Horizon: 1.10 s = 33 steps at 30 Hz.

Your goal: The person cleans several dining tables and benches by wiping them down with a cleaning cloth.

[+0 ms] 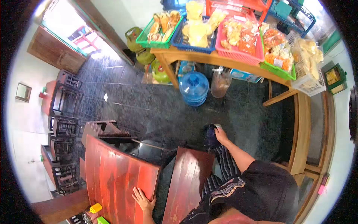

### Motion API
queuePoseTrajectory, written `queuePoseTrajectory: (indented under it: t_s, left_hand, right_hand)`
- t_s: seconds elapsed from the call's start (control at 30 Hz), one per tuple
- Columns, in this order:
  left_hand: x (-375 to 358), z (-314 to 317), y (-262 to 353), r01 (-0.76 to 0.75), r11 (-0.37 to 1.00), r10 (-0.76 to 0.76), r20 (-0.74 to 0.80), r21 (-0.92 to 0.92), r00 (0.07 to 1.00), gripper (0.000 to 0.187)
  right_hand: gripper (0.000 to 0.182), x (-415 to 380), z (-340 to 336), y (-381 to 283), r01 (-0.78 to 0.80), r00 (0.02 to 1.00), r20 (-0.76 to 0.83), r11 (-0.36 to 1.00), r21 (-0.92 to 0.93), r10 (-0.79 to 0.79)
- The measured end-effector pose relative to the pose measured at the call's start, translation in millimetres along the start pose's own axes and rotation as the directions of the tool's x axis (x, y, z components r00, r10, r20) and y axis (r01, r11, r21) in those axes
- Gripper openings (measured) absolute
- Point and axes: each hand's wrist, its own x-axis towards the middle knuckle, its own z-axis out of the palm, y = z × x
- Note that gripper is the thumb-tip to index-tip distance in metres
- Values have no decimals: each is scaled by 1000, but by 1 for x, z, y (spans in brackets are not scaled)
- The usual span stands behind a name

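My left hand [143, 199] lies flat with fingers spread on the red wooden table [119, 171], near its right edge. My right hand [220, 134] is held out over the dark floor with its fingers curled round a dark blue cloth [212, 137], which hangs below it. Something small and pale shows at the fingertips, too small to name. Between the table and my striped trousers stands a reddish-brown wooden bench [188, 173].
Ahead, a wooden table [209, 58] bears baskets of packaged snacks. Below it stand a blue water bottle [194, 89] and green gas cylinders [160, 73]. A yellow bottle [96, 208] is at lower left. Dark stools [63, 125] line the left wall.
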Motion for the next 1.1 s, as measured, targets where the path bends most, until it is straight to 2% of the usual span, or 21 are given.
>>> queuePoseTrajectory:
  t_s: [0.03, 0.13, 0.2, 0.23, 0.27, 0.3, 0.37, 0.47, 0.53, 0.57, 0.6, 0.67, 0.7, 0.77, 0.8, 0.83, 0.9, 1.0, 1.07, 1.1]
  left_hand:
    - [0, -4, 4, 59, 998, -61, 64, 33, 996, 106]
    - [-3, -2, 28, 248, 957, -264, 95, 153, 960, 114]
    - [9, 24, 49, 454, 856, -487, 89, 247, 869, 116]
    - [13, 30, 59, 549, 782, -592, 79, 295, 802, 118]
    - [36, 13, 89, 696, 669, -743, 209, 261, 635, 114]
    - [56, 7, 101, 769, 604, -793, 248, 209, 556, 112]
    - [88, 21, 117, 890, 441, -858, 345, 118, 380, 107]
    - [124, 35, 141, 937, 349, -877, 349, -11, 330, 111]
    - [135, 40, 150, 957, 264, -900, 329, -116, 288, 114]
    - [139, 32, 157, 954, 268, -897, 327, -132, 298, 116]
    - [140, 21, 164, 950, 276, -893, 326, -147, 310, 118]
    - [134, 18, 165, 941, 297, -867, 367, -162, 337, 124]
    - [132, 11, 165, 949, 273, -864, 393, -159, 315, 125]
    - [139, 1, 167, 958, 240, -848, 446, -159, 287, 125]
    - [141, 4, 163, 966, 226, -838, 481, -126, 259, 127]
    - [140, 5, 160, 968, 209, -828, 501, -140, 251, 128]
    - [139, 7, 155, 968, 187, -808, 534, -167, 249, 130]
    - [145, 18, 155, 975, 219, -911, 366, 46, 187, 105]
    - [156, 12, 126, 951, 310, -879, 387, 16, 280, 90]
    - [163, 2, 102, 922, 387, -828, 429, -28, 361, 83]
  right_hand:
    - [43, 10, -29, -15, -33, 998, 47, 999, -9, 33]
    - [46, 35, -92, -50, -76, 991, 102, 988, -132, 90]
    - [49, 60, -122, -66, 10, 992, 127, 986, -164, 11]
    - [50, 74, -132, -76, 55, 989, 146, 983, -176, -29]
    - [58, 86, -141, -91, 115, 988, 115, 987, -110, -103]
    - [58, 98, -155, -115, 108, 984, 154, 985, -132, -87]
    - [61, 135, -162, -137, 221, 963, 181, 970, -102, -201]
    - [62, 179, -153, -184, 134, 951, 298, 978, -157, -83]
    - [59, 187, -143, -225, 143, 925, 372, 980, -139, -83]
    - [58, 192, -134, -245, 144, 912, 402, 981, -128, -82]
    - [58, 197, -120, -258, 136, 888, 452, 988, -78, -87]
    - [55, 199, -89, -278, 208, 832, 507, 974, 92, -226]
    - [53, 191, -75, -295, 226, 802, 522, 957, 183, -289]
    - [49, 178, -62, -337, 238, 722, 660, 970, 43, -207]
    - [44, 173, -42, -342, 283, 687, 645, 941, 184, -333]
    - [38, 173, -23, -350, 356, 671, 656, 926, 122, -345]
    - [42, 171, 8, -372, 278, 611, 748, 955, 103, -258]
    - [33, 181, 86, -382, 452, 643, 561, 849, 273, -522]
    - [29, 192, 113, -423, 444, 662, 562, 864, 238, -495]
    - [28, 188, 118, -450, 434, 666, 578, 875, 214, -472]
